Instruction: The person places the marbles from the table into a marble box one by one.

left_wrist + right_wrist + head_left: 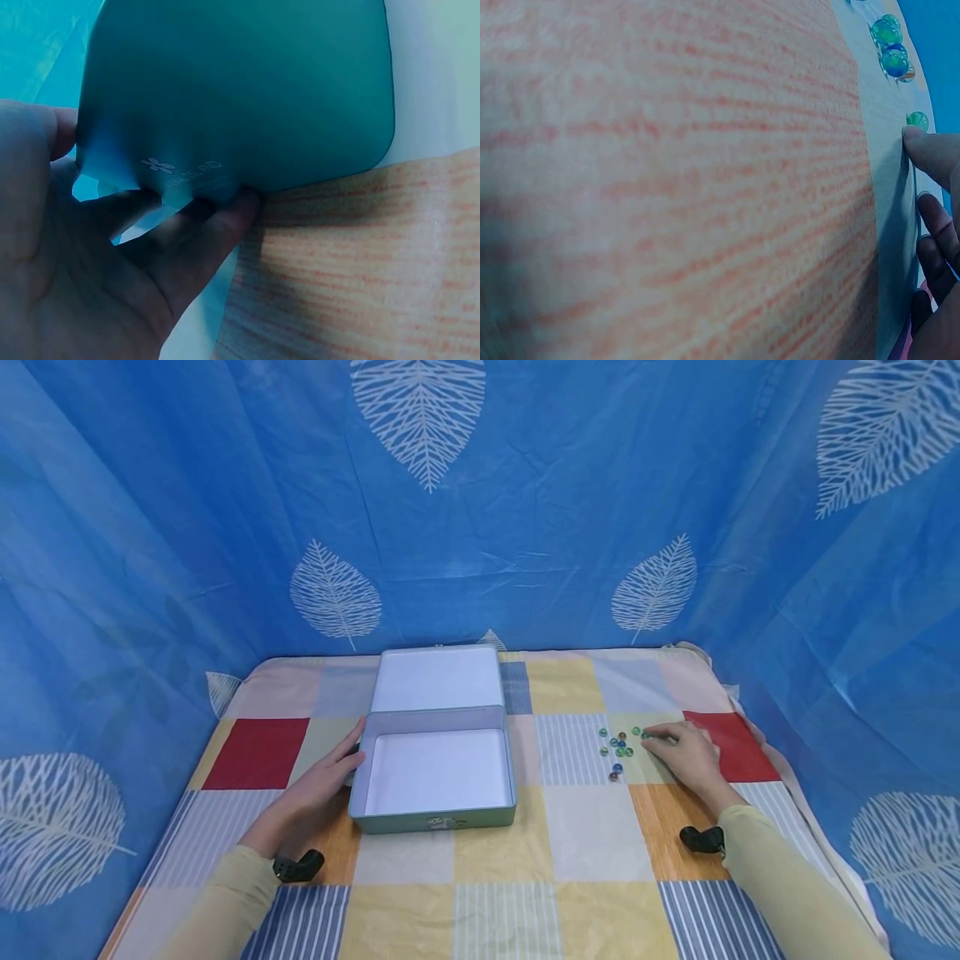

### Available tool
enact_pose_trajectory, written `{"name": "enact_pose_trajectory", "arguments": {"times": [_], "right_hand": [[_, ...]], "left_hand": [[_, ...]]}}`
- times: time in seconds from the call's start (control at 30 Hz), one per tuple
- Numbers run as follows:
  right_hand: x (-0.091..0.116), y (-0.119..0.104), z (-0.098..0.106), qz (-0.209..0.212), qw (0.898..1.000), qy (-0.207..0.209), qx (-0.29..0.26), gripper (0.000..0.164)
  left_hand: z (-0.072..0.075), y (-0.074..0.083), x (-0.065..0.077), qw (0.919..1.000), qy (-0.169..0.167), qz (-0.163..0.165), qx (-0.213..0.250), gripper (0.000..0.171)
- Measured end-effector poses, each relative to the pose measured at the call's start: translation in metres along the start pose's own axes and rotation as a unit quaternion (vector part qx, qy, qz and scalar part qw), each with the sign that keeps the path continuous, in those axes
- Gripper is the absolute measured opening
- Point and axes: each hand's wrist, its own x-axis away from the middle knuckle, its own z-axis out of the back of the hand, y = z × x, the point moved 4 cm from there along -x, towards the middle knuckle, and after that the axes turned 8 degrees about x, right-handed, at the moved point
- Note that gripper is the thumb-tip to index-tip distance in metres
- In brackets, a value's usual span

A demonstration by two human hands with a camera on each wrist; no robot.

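Note:
The tin box [433,819], green outside and white inside, lies with its lid [437,679] folded back. My left hand [321,785] touches the left side of the tin box; in the left wrist view its fingers [236,217] rest along the lower edge of the green wall. Several glass marbles [620,752] in green, blue and brown lie on the cloth to the right. Beside them, my right hand [686,757] pinches a green marble [918,120] between thumb and forefinger, partly hidden by the fingertips. Its other fingers are bent beneath the palm.
A patchwork tablecloth [502,847] covers the table. Blue curtains [525,518] with white leaf prints hang behind and on both sides. A strip of tablecloth lies between the tin box and the marbles.

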Motion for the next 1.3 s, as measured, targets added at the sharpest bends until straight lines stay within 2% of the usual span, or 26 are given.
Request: {"name": "enact_pose_trajectory", "arguments": {"times": [0.43,0.67,0.93,1.3], "right_hand": [[-0.0002,-0.0012,-0.001,-0.003,1.0,0.009,0.004,0.036],[0.0004,-0.0008,-0.0016,0.003,1.0,0.012,0.005,0.033],[0.0002,-0.0021,-0.0016,0.006,1.0,0.016,0.004,0.035],[-0.0006,-0.0014,-0.0022,0.004,1.0,0.009,0.003,0.034]], "left_hand": [[0.0002,-0.0005,-0.0015,0.9999,0.006,0.009,-0.005,0.063],[-0.0005,0.001,-0.0015,0.9997,0.004,-0.016,-0.016,0.064],[0.0004,0.001,-0.0016,0.9993,0.009,-0.023,-0.028,0.063],[0.0,0.0009,-0.0008,0.9993,0.017,-0.011,-0.033,0.063]]}}
